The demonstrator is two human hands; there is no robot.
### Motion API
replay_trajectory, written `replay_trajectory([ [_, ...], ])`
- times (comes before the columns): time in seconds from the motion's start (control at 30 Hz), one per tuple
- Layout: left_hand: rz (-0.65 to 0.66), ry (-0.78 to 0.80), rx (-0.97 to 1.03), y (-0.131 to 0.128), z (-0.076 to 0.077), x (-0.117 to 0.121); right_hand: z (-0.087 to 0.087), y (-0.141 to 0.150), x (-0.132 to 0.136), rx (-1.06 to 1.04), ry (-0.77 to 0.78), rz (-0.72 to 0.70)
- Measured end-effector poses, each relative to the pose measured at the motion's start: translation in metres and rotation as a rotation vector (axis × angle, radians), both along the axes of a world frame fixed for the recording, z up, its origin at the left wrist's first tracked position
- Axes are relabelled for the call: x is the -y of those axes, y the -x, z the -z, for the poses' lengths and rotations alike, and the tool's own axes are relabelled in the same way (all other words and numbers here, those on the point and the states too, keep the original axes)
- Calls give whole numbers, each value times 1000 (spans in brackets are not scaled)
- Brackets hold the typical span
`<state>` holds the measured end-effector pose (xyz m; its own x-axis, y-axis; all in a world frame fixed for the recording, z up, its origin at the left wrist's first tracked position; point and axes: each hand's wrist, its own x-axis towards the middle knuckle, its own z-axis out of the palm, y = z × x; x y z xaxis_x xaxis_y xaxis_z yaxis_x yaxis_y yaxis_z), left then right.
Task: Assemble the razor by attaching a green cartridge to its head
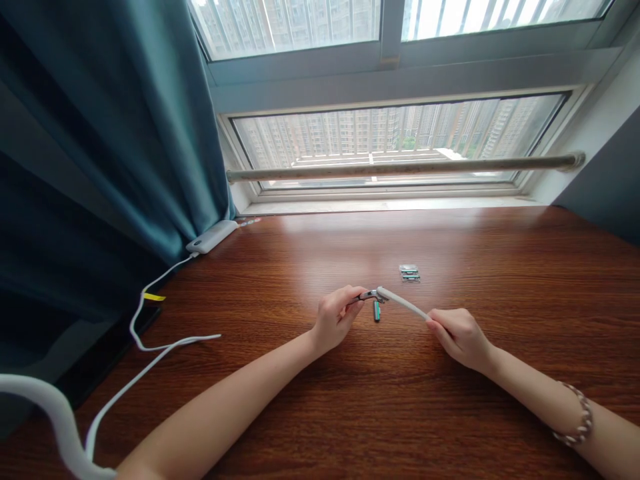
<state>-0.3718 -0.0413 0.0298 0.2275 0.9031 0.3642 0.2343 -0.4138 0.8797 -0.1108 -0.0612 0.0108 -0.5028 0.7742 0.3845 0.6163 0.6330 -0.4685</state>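
My left hand (337,317) is closed on a shiny metal razor (369,294), whose head points right. From the other side, my right hand (463,337) grips the end of a slim white toothbrush (404,303). The toothbrush's head meets the razor's head, and its bristles cannot be made out clearly. Just below that spot a small green and black razor cartridge (377,311) lies on the table. Farther back is a clear pack with razor cartridges (409,273).
The brown wooden table (320,427) reaches to the window. A white power bank (213,237) with a white cable (135,320) lies at the back left, beside a blue curtain (165,133). A thick white curved tube (60,413) stands at the near left. A rail (400,168) crosses the window.
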Motion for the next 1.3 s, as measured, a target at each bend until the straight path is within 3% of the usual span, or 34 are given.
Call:
replay_trajectory([
  [0.13, -6, -71, -63, 1, 3, 0, 1, 0, 0, -21, -10, 82],
  [0.3, 0, -62, -65, 1, 3, 0, 1, 2, 0, 11, 12, -3],
  [0.43, -34, -85, -67, 1, 4, 0, 0, 3, 0, -12, 51, 91],
  [0.63, -22, -141, -113, 3, 12, -3, 2, 1, 1, 7, -26, -6],
  [0.77, 4, -164, -59, 4, 14, -6, 6, 3, -1, -14, -40, 137],
  [0.9, 52, 23, 86, -3, 8, -1, 6, 2, -1, -68, -75, 191],
  [1.07, 275, 385, 384, -19, 6, 12, 3, 2, 3, -120, -156, 82],
  [1.2, 408, 479, 491, -26, 14, 18, 3, 6, 3, -42, -84, 18],
  [1.3, 438, 511, 529, -26, 16, 17, 6, 7, 2, -23, -78, 77],
])
